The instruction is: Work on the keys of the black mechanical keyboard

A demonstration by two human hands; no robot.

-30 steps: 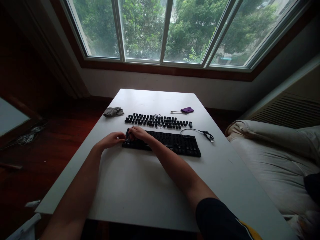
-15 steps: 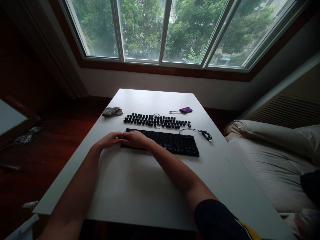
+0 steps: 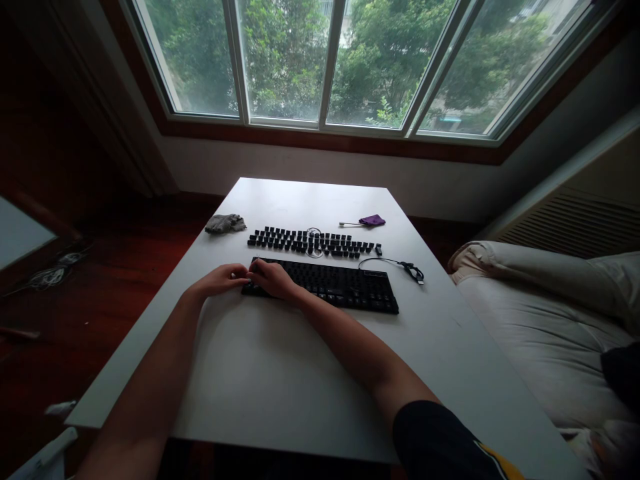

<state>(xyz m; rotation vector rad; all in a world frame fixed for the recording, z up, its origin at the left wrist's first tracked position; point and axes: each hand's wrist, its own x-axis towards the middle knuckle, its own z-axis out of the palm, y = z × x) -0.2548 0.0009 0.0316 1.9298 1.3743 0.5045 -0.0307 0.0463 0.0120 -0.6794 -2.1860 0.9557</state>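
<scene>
Black keyboard (image 3: 345, 288) looks stiff and light — hold its edges. Left hand (image 3: 220, 281), right hand (image 3: 274, 277): fingers curled — can't tell what they grip.

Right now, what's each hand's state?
Left hand: partly curled at the left end of the keyboard; grip cannot be told.
Right hand: curled over the keyboard; whether it holds anything cannot be told.

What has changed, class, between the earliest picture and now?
The right hand has shifted slightly left over the keyboard, bringing its fingertips closer to the left hand. Whether anything was grasped or released is too small to tell. The keyboard, loose keycaps, USB cable and purple cloth stayed put.
</scene>
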